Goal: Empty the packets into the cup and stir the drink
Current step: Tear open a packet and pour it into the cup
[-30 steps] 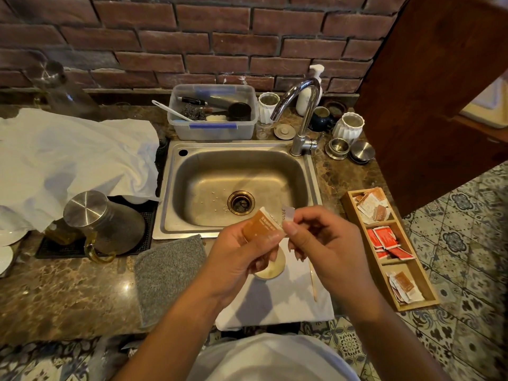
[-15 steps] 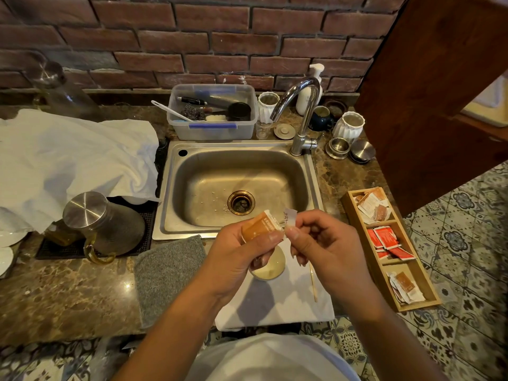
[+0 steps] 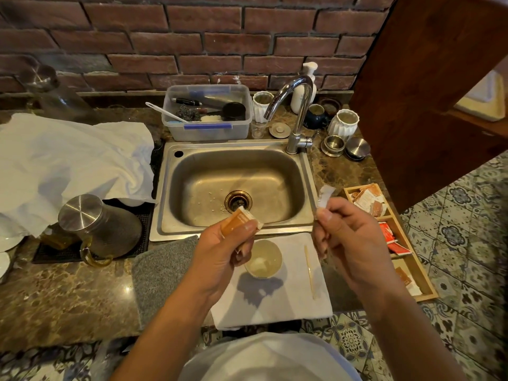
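My left hand [image 3: 222, 251] pinches an orange packet [image 3: 238, 219] with a torn white top, held just above and left of the cup. My right hand [image 3: 351, 243] holds the torn-off white strip [image 3: 325, 196], apart from the packet and off to the right. The small cup [image 3: 265, 259] of pale liquid stands on a white cloth [image 3: 288, 303] in front of the sink, partly covered by my left fingers. A thin wooden stir stick [image 3: 310, 270] lies on the cloth to the right of the cup.
A wooden tray [image 3: 423, 276] with orange, red and white packets sits at the right edge of the counter. A grey mat [image 3: 162, 270] lies left of the cloth. Steel sink [image 3: 236, 185], tap [image 3: 298, 114], metal-lidded jug [image 3: 99, 229] and white towel [image 3: 68, 166] surround the spot.
The white strip has come off the packet. My right hand has pulled it up and to the right, away from my left hand, which uncovers the cup.
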Available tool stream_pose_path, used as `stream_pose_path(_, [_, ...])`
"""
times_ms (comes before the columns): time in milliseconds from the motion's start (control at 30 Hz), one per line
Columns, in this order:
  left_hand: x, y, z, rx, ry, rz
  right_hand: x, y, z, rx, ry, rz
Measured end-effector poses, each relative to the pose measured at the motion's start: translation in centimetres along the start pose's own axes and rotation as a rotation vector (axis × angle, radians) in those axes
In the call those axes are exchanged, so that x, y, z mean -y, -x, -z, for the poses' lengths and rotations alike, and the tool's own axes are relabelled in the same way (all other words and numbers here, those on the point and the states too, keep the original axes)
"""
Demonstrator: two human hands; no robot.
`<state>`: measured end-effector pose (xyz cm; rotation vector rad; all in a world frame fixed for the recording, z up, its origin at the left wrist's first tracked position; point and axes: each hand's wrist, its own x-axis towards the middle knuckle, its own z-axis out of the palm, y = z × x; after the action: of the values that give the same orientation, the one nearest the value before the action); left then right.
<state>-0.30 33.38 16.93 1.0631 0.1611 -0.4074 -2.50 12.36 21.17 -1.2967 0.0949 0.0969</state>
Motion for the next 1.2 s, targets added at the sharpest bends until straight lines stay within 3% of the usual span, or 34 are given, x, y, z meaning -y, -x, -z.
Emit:
stream_pose_path(167, [-0.4, 0.2, -0.9, -0.056, 0.028, 0.007, -0.7, 0.3, 0.4, -0.034, 0.141, -0.081])
stream_pose_path(334, [0.7, 0.6, -1.1, 0.009, -0.143, -0.011, -3.3, -0.6, 3.5, -0.207, 0.291, -0.166])
stream_pose_path(567, [1.4, 0.7, -0.8, 0.037, -0.232, -0.004, -9.3, -0.6, 11.0, -0.472, 0.361, -0.457])
stream_pose_path(834, [1.8, 0.4, -0.7, 0.051, -0.251, -0.008, -15.9, -0.4, 14.6, -0.560, 0.519, -0.701])
stream_pose_path(1201, [2.2, 0.3, -0.5, 0.008, -0.276, 0.009, -18.5, -0.5, 16.4, -0.622, 0.707, -0.784])
